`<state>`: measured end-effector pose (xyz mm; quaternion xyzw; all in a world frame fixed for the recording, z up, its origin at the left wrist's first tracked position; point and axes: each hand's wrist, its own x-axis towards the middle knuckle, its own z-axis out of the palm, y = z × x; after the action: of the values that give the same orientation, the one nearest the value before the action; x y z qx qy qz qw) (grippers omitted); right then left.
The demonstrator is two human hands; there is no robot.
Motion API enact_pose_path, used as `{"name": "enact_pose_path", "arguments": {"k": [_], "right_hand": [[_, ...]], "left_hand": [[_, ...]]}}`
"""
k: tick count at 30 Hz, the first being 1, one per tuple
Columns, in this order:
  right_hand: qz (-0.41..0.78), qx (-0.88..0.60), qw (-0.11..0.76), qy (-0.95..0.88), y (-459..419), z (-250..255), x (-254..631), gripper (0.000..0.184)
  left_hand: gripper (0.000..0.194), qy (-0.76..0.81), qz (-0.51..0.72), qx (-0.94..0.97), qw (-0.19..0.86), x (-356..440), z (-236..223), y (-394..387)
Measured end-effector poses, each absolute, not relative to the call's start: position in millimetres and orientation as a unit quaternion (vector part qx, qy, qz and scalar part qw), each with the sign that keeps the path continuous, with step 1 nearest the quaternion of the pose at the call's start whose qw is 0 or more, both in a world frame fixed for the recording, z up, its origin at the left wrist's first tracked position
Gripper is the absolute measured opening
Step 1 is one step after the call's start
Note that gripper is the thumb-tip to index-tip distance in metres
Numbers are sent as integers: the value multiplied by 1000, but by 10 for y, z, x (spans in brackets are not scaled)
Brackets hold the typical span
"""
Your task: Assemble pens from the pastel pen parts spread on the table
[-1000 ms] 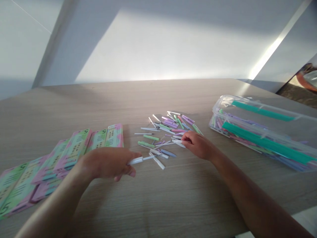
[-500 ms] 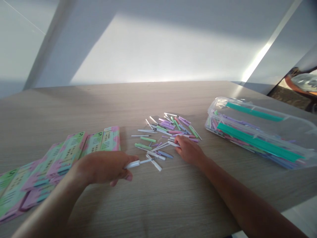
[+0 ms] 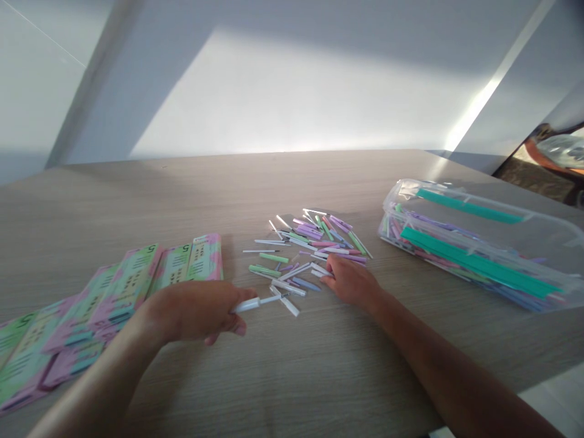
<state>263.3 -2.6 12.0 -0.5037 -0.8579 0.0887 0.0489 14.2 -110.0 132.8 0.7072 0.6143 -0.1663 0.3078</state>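
Observation:
My left hand [image 3: 201, 310] is closed around a white thin brush [image 3: 249, 305], whose slim shaft and fine dark tip point right. Below that tip a white cap [image 3: 291, 306] lies on the table. My right hand [image 3: 349, 278] is down at the right side of a loose pile of pastel brushes and caps. Its fingers pinch a short white piece [image 3: 322, 274], a cap or a brush handle; I cannot tell which. Purple brushes [image 3: 310, 231] and green pieces [image 3: 274, 258] lie scattered beyond and between the hands.
Pink and green packets [image 3: 132, 277] overlap in a row at the left, partly behind my left arm. On the right stands a clear plastic box [image 3: 483, 258] with teal strips, holding many more pastel sticks. A wall [image 3: 292, 91] rises behind the wooden table [image 3: 255, 188].
My right hand has shifted slightly right and down, with the white piece still at its fingers. The left hand keeps its hold on the brush, almost unmoved.

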Motion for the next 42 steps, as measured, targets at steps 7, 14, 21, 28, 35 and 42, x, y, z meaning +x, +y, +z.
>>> {"name": "enact_pose_path", "arguments": {"k": [7,14,21,28,35,42], "right_hand": [[111,-517,56,-847,37,258,2732,25],[135,-443,125,-878,117,147,2717,23],[168,-413,108,-888,117,58,2724,11],[197,-365,114,-903,148,56,2743,22],[183,-424,126,-878,193,177,2823,24],[188,-431,108,-876,255,211,2874,25]], "left_hand": [[39,603,-183,696,344,121,1310,-1086],[37,595,-192,696,352,160,1309,-1077],[36,595,-190,697,353,157,1331,-1088],[35,596,-174,699,355,142,1353,-1091],[40,601,-184,691,357,151,1335,-1083],[37,600,-201,689,352,201,1367,-1075]]}}
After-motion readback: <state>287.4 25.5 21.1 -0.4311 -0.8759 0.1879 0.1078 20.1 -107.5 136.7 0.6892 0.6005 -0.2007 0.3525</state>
